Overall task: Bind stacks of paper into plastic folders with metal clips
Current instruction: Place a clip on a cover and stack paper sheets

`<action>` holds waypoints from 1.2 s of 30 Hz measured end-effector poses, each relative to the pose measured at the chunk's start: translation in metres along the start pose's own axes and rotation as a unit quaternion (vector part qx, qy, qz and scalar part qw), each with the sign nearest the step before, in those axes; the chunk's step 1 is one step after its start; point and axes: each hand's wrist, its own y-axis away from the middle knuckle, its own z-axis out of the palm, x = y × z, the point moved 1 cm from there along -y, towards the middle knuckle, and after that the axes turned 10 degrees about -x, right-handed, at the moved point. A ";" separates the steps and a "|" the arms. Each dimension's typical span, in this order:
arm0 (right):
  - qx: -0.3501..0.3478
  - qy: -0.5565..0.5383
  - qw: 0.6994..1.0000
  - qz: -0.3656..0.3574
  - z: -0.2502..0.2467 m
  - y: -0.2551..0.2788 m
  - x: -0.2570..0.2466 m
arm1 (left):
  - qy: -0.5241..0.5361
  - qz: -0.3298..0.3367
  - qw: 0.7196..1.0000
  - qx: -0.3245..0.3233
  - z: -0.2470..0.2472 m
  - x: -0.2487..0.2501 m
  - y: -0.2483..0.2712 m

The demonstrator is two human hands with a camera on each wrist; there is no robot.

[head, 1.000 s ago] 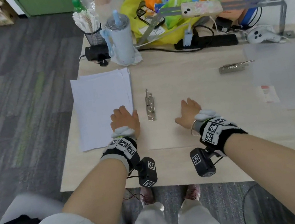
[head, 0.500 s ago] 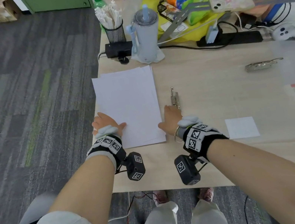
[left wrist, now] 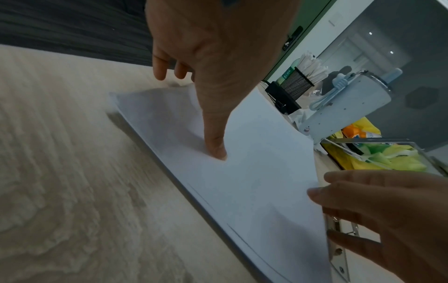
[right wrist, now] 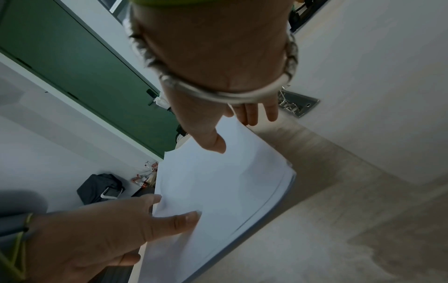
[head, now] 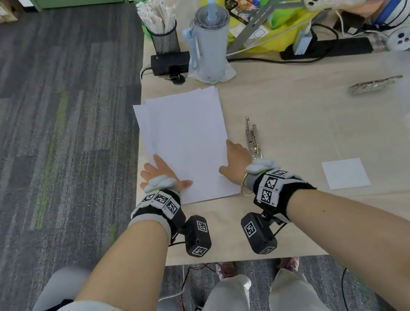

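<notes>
Paper stack (head: 186,142) sits at desk (head: 304,138) left edge, sheets slightly fanned. Both hands pinch it at the near corners: left hand (head: 159,175) thumb on top, fingers under the left edge; right hand (head: 236,162) same on the right side. Prob. lifting to square it up. Metal clip (head: 253,137) just right of the right hand, 2nd clip (head: 374,85) well apart. Folder not clearly visible.

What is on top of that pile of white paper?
Only the person's two thumbs press on the paper stack: the left hand holds its left edge, the right hand its right edge. Whether fingers reach beneath the stack is hidden by the sheets.
</notes>
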 end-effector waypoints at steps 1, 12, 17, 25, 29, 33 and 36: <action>0.013 0.000 1.000 0.008 -0.002 -0.002 -0.001 | 0.004 -0.002 1.000 0.003 0.000 0.000 -0.002; 0.038 0.044 0.998 0.011 -0.004 -0.008 -0.007 | 0.076 -0.019 0.994 0.081 -0.003 0.006 -0.005; 0.046 0.072 0.996 0.008 -0.003 -0.003 -0.011 | 0.122 -0.045 0.974 0.187 -0.039 0.006 0.012; 0.002 -0.050 0.999 -0.004 -0.010 0.000 -0.010 | 0.106 0.013 0.989 0.100 -0.001 0.000 -0.014; 0.014 -0.035 0.999 0.011 -0.016 -0.005 -0.006 | 0.053 0.012 0.996 0.071 -0.002 0.001 -0.012; 0.037 -0.043 0.998 0.026 -0.021 -0.011 0.002 | 0.022 0.016 0.998 0.057 -0.006 0.007 -0.009; 0.030 -0.030 0.999 0.018 -0.018 -0.013 0.005 | 0.020 0.027 0.998 0.051 -0.005 0.012 -0.010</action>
